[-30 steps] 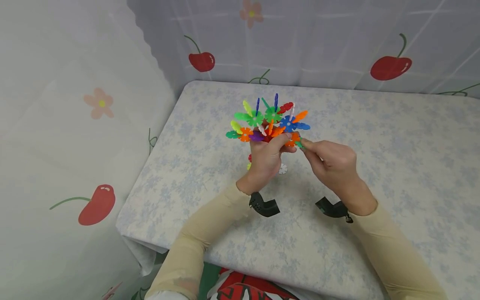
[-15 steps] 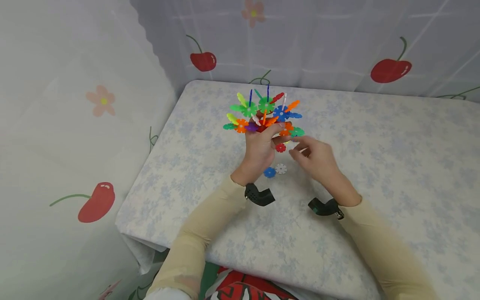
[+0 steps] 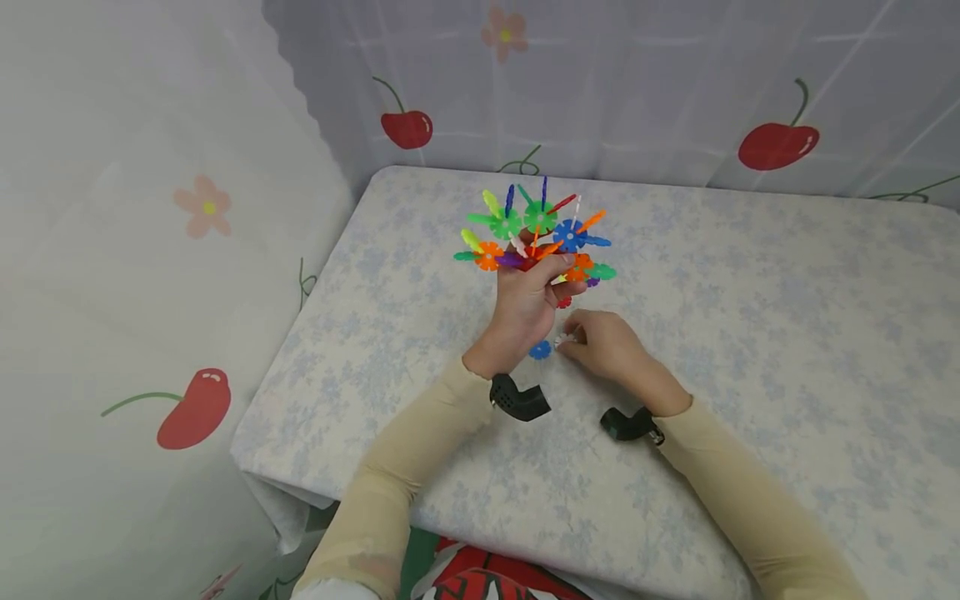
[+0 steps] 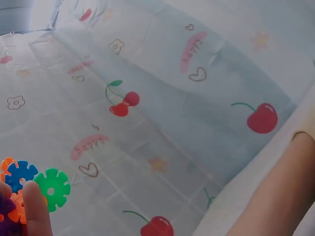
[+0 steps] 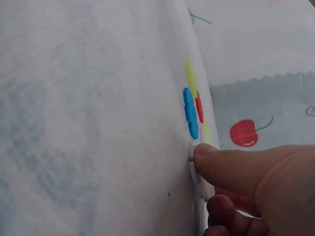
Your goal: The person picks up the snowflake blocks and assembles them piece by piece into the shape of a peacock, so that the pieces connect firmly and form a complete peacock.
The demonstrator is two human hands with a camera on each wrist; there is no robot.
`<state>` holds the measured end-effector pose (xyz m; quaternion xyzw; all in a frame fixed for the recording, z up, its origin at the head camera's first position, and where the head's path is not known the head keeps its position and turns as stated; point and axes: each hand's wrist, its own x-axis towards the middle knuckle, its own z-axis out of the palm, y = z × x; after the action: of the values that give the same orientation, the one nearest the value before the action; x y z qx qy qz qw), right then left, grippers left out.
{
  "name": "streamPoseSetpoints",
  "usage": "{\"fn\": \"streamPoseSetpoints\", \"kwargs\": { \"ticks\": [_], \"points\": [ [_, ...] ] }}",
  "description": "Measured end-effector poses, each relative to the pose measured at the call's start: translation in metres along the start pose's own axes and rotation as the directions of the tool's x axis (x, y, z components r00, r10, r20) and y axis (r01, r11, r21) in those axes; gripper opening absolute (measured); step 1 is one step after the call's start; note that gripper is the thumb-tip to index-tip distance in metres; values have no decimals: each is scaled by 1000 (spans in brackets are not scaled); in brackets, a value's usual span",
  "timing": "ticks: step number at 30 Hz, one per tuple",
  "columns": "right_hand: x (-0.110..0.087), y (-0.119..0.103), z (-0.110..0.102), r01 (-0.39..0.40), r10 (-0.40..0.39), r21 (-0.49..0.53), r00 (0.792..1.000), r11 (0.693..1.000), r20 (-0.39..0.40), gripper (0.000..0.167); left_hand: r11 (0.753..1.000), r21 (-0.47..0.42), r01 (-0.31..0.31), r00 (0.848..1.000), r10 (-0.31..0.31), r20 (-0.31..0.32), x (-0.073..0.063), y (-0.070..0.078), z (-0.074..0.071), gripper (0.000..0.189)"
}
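Note:
In the head view my left hand point(image 3: 521, 312) grips a cluster of interlocking notched plastic discs point(image 3: 540, 218) above the table. Green, blue, orange, yellow, red and purple discs fan outward from it, and my fingers cover part of its middle. The left wrist view catches a green disc point(image 4: 55, 189) of that cluster beside a finger. Down at the table, my right hand point(image 3: 611, 346) pinches a white notched disc point(image 3: 562, 340) between thumb and fingers. Right next to it lies a loose blue disc point(image 3: 540, 350). The right wrist view shows the thumb on the white disc's edge point(image 5: 192, 169).
A loose red disc point(image 3: 564, 302) lies behind the right hand, partly hidden by the left. Yellow pieces point(image 5: 189, 73) show farther off in the right wrist view. A floral cloth covers the table point(image 3: 360, 350), and a cherry-print curtain point(image 3: 637, 92) hangs behind.
My right hand has left the green disc at the cluster's right side and come down to the white disc on the table. The left hand still holds the cluster, shifted slightly.

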<state>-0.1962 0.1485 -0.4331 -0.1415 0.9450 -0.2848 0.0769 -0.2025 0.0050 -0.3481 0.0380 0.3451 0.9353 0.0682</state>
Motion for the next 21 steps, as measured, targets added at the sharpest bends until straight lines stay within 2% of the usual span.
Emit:
{"fn": "streamPoseSetpoints", "kwargs": {
  "ticks": [4, 7, 10, 12, 13, 14, 15, 17, 19, 21],
  "points": [
    [1, 6, -7, -32, 29, 70, 998, 997, 53, 23, 999, 29, 14, 1000, -14, 0, -1, 0, -1, 33],
    [-2, 11, -24, -54, 48, 129, 998, 990, 49, 20, 998, 53, 23, 1000, -23, 1, -3, 0, -1, 32],
    [-11, 14, -51, -40, 57, 205, 996, 978, -75, 17, 996, 85, 31, 999, -33, 14, -5, -1, -1, 32],
    [-21, 12, -68, 14, 45, 263, 975, 965, -216, 14, 994, 107, 38, 999, -41, 24, -6, -1, 0, 31],
    [-27, 11, -76, 73, 16, 285, 955, 956, -296, 11, 992, 120, 41, 999, -45, 27, -6, -1, 0, 31],
    [-32, 9, -82, 135, -16, 292, 926, 947, -376, 8, 991, 128, 46, 998, -50, 28, -6, -1, 0, 31],
    [-38, 6, -88, 205, -57, 289, 892, 935, -448, 6, 989, 135, 51, 998, -55, 28, -6, 0, 0, 30],
    [-47, -1, -96, 336, -166, 213, 810, 917, -563, 7, 988, 139, 60, 998, -64, 25, -7, 0, 1, 30],
    [-55, -10, -102, 428, -295, 76, 730, 901, -617, 14, 987, 145, 70, 997, -75, 26, -8, 1, 2, 30],
    [-60, -19, -104, 470, -399, -55, 676, 881, -619, 20, 985, 155, 76, 996, -82, 35, -9, 2, 2, 31]
  ]
}}
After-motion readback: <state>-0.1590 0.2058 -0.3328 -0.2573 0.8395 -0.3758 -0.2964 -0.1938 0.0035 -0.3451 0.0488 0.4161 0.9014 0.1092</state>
